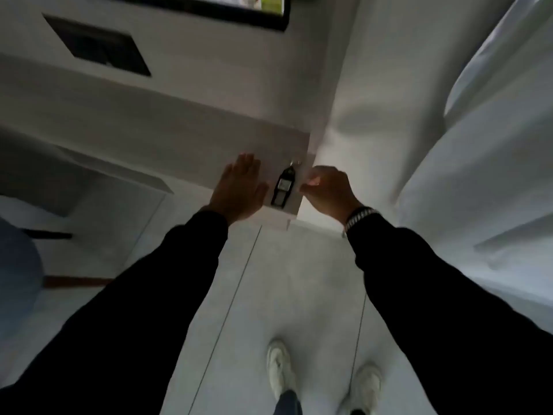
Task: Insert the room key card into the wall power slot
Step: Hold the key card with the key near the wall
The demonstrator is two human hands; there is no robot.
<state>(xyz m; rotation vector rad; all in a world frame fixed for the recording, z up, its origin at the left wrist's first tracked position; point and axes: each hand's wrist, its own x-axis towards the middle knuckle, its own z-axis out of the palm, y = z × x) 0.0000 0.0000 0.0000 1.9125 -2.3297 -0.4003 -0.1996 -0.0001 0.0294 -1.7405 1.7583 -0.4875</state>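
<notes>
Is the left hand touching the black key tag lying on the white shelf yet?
Apart. The head view shows the flat, open left hand resting on the white shelf, with a strip of bare shelf between it and the black rectangular key tag.

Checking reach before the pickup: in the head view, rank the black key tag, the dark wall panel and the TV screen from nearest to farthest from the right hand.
From the right hand:
1. Black key tag, lying on the shelf corner just to its left, between both hands.
2. Dark wall panel, far off to the upper left.
3. TV screen, at the top edge; its distance looks close to the panel's, so their order is uncertain.
</notes>
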